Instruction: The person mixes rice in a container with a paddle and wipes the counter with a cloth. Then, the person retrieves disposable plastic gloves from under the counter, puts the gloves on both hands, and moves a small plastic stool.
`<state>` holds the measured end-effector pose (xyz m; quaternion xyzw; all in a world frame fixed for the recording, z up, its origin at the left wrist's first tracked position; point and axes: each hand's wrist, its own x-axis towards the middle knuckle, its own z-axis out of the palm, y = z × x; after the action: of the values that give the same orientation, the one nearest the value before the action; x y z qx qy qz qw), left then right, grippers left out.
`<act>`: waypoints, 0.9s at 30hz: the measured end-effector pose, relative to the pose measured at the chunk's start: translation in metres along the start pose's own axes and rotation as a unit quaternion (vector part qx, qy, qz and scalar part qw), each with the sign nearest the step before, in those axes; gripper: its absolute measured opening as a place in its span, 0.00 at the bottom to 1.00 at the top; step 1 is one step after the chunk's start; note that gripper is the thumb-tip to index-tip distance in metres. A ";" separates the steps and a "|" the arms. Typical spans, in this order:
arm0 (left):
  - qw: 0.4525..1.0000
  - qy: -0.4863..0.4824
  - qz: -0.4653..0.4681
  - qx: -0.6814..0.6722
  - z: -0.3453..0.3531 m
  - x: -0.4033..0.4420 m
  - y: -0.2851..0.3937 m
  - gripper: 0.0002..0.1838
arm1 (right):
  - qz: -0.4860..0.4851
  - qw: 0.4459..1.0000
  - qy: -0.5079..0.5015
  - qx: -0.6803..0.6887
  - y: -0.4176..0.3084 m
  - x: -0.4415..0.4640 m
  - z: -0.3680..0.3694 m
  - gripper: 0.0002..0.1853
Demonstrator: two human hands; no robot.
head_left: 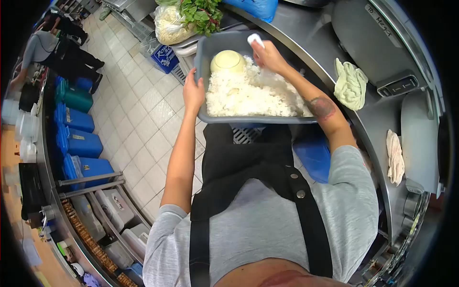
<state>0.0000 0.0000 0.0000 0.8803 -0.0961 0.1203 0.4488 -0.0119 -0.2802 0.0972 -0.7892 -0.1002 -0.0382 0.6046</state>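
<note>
Rice (239,98) is in the gray tub (258,120), likely mid-turning. Yellow bowl (227,60) sits in the tub's far-left corner. Right hand (270,56) closed on a white handle (256,40) over the tub's far side. Left hand (192,91) at the tub's left rim — can't tell if gripping. Green cloth (350,83) right of tub. Next move calls for a steady tub.
</note>
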 end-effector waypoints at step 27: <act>1.000 -0.012 -0.006 -0.009 -0.004 -0.003 0.000 0.23 | 0.089 0.950 0.214 0.209 0.088 -0.008 -0.010 0.32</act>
<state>-0.0038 0.0032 0.0016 0.8784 -0.0973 0.1060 0.4558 -0.0010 -0.3124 0.0146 -0.6240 0.0961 -0.1303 0.7645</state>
